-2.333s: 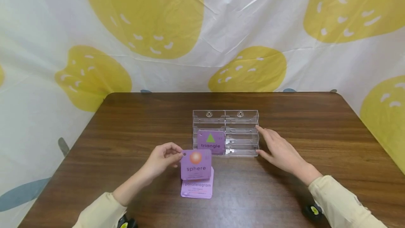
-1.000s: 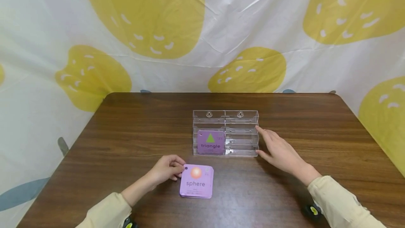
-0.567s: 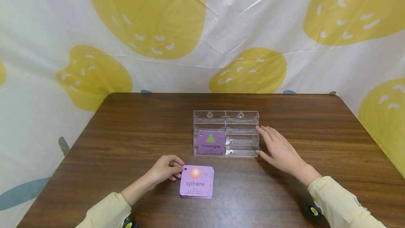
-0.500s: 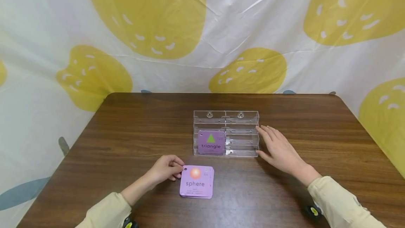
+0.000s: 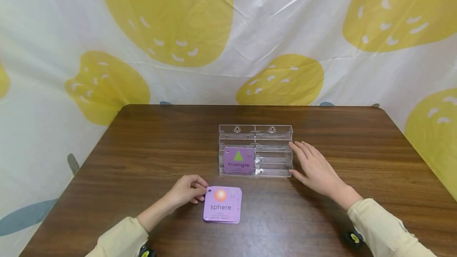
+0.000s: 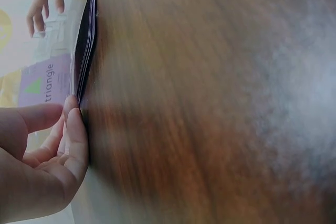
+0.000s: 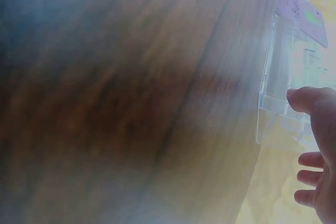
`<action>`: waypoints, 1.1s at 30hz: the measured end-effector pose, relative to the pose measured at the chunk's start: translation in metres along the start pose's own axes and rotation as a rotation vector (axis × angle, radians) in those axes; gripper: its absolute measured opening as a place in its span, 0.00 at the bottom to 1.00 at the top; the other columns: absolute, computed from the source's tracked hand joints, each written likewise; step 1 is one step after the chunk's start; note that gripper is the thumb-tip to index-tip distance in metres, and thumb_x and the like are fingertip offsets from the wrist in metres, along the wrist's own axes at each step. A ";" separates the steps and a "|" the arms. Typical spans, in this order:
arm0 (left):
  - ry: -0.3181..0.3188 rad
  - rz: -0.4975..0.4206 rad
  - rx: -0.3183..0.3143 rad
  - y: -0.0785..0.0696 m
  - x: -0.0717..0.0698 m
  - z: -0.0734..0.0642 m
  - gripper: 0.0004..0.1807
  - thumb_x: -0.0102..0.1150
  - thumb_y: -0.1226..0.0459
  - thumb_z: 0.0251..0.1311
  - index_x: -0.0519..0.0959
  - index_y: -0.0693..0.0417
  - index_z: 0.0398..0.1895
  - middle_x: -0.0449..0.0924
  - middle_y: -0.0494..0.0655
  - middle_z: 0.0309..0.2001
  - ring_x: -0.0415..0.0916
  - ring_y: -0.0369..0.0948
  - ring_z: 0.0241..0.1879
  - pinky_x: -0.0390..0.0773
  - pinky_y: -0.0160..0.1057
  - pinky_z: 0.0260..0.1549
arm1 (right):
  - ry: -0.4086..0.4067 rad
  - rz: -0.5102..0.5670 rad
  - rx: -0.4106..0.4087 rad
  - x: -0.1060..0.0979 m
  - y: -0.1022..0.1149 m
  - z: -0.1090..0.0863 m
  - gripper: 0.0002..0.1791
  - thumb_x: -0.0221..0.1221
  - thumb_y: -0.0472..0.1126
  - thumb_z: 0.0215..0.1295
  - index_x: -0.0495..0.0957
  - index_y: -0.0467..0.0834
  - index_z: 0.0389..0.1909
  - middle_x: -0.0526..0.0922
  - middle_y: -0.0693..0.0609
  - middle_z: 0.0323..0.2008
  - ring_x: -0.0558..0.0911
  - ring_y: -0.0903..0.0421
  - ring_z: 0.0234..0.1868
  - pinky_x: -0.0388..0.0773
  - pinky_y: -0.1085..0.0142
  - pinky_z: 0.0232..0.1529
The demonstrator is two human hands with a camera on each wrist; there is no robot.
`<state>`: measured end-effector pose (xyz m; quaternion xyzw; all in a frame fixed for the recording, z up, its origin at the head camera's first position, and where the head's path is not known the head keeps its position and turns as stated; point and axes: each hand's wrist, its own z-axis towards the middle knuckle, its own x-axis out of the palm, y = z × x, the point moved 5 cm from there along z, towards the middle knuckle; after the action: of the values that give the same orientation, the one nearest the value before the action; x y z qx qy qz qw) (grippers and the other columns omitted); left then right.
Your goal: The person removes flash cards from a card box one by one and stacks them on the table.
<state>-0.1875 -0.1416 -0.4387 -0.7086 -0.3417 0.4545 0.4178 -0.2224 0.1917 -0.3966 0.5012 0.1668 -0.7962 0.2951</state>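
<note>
My left hand pinches the left corner of a purple "sphere" card, the top one of a stack of cards. In the left wrist view a dark gap shows between this top card and the cards below it. A clear plastic rack with two columns of tiered pockets stands farther back. A purple "triangle" card sits in its front left pocket. My right hand, fingers straight and spread, has its fingertips at the right side of the rack.
Everything rests on a brown wooden table. A white curtain with yellow fruit prints hangs behind the table's far edge.
The left hand has lowered the sphere card toward me, from above the parallelogram card onto the stack, covering it. Over the last second both hands stay almost still.
</note>
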 end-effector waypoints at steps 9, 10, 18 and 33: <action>-0.001 0.018 0.032 -0.008 -0.005 0.001 0.09 0.54 0.72 0.55 0.75 0.71 0.38 0.81 0.55 0.30 0.77 0.38 0.24 0.79 0.37 0.22 | 0.010 0.013 0.009 0.000 0.000 0.000 0.41 0.65 0.45 0.48 0.59 0.31 0.60 0.69 0.32 0.53 0.65 0.36 0.56 0.60 0.46 0.57; -0.007 0.024 0.037 -0.010 -0.006 0.002 0.09 0.54 0.72 0.55 0.75 0.71 0.38 0.80 0.56 0.30 0.77 0.38 0.24 0.79 0.37 0.22 | 0.012 0.014 0.010 0.000 0.000 0.000 0.41 0.65 0.45 0.48 0.59 0.31 0.60 0.69 0.32 0.53 0.65 0.36 0.56 0.60 0.46 0.57; -0.078 0.111 0.131 -0.035 -0.011 0.018 0.09 0.57 0.71 0.54 0.76 0.69 0.38 0.80 0.56 0.31 0.77 0.43 0.26 0.79 0.39 0.24 | 0.029 0.033 0.028 0.001 0.000 -0.001 0.41 0.65 0.44 0.49 0.58 0.31 0.60 0.69 0.32 0.54 0.65 0.36 0.57 0.60 0.46 0.57; -0.261 0.176 0.375 -0.072 -0.009 0.046 0.09 0.61 0.72 0.50 0.78 0.64 0.37 0.82 0.54 0.34 0.80 0.44 0.33 0.79 0.36 0.33 | 0.025 0.045 0.026 0.003 -0.002 -0.001 0.41 0.65 0.44 0.50 0.58 0.32 0.61 0.69 0.34 0.54 0.66 0.37 0.56 0.60 0.47 0.57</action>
<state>-0.2408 -0.1068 -0.3811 -0.5809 -0.2393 0.6322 0.4534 -0.2235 0.1930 -0.3995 0.5187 0.1489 -0.7849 0.3045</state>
